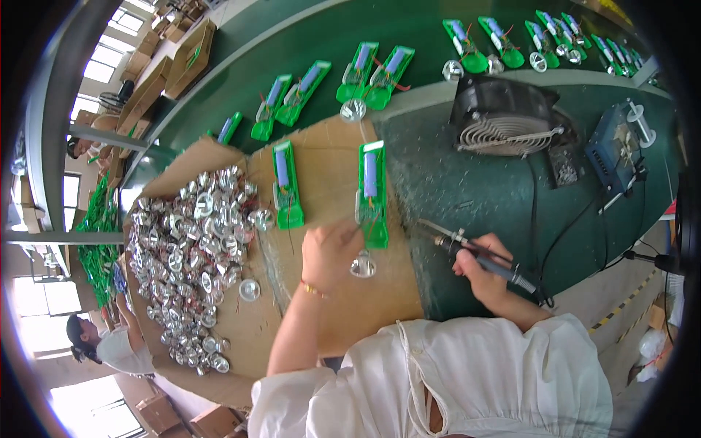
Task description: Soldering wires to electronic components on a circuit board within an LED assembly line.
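My left hand [332,252] is closed at the lower left edge of a green plastic housing [376,232], which holds a blue cylindrical battery [370,173] and thin wires. What its fingers pinch, if anything, is hidden. Just below the housing sits a silver reflector cup [362,266], close beside this hand. My right hand [485,266] grips a soldering iron [496,269] with a thin metal guide along it; the tip points left toward the housing but stays apart from it. Farther left lies a second green housing [290,212], also with a blue battery and wires.
A large heap of silver reflector cups [190,255] covers the cardboard [321,332] at left. More green housings [307,91] line the far belt. A black fan [504,117] and a blue soldering station [613,150] with cables stand at right. Other people [117,347] are at left.
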`<state>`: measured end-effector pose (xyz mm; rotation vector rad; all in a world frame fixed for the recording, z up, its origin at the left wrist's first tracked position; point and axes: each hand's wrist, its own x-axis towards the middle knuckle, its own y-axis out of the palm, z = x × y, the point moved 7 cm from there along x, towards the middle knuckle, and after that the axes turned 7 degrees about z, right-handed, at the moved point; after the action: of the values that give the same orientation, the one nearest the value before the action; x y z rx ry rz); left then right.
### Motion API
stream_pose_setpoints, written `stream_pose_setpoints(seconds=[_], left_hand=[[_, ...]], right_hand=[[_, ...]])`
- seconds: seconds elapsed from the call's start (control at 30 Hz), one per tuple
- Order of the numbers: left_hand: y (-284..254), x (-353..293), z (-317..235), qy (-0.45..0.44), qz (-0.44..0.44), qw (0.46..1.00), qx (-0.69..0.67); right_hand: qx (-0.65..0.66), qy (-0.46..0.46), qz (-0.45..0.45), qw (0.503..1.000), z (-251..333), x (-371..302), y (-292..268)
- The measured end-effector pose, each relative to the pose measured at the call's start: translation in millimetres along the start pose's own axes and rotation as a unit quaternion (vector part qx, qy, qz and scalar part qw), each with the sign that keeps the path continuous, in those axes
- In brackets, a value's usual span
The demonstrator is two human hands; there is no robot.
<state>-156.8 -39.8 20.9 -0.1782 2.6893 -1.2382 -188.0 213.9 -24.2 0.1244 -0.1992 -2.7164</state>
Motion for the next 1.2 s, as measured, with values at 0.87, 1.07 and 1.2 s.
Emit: stream_pose_setpoints(seconds=[0.87, 1.07, 1.2], left_hand=[[-60, 218, 22, 0.000, -0.108, 0.982, 0.157], [-51, 54, -6, 0.035, -0.067, 0.991, 0.108], [-2, -39, 3, -0.017, -0.087, 0.995, 0.047]], right_hand=[[-0.011, 0.088, 0.017, 0.996, -13, 3, 0], [-0.028, 0.073, -0.018, 0.997, -7, 2, 1], [-0.065, 0.003, -0.023, 0.998, -5, 8, 3]])
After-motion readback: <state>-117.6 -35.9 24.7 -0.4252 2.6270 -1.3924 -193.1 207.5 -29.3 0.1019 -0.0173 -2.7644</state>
